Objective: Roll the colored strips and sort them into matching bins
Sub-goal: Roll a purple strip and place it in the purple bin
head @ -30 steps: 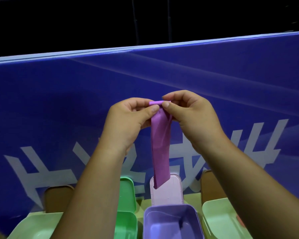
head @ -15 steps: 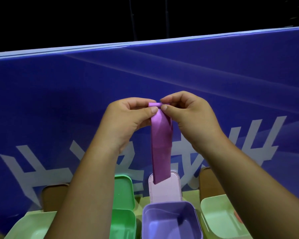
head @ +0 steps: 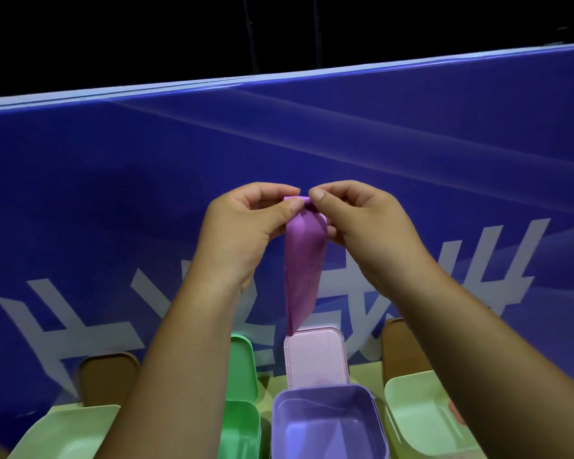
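Hands: left (head: 242, 233), right (head: 365, 226) | fingers pinch purple strip (head: 304, 270) top | hangs above purple bin (head: 325, 422)

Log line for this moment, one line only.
purple strip: top end rolled, rest hanging | left hand: pinches roll | right hand: pinches roll | purple bin: open, below hands

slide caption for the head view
Left hand and right hand pinch a hanging purple strip above an open lilac plastic bin.

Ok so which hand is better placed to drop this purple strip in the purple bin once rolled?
Right hand, marginally. It and the left hand both pinch the purple strip at its rolled top, but the purple bin sits more directly below the right.
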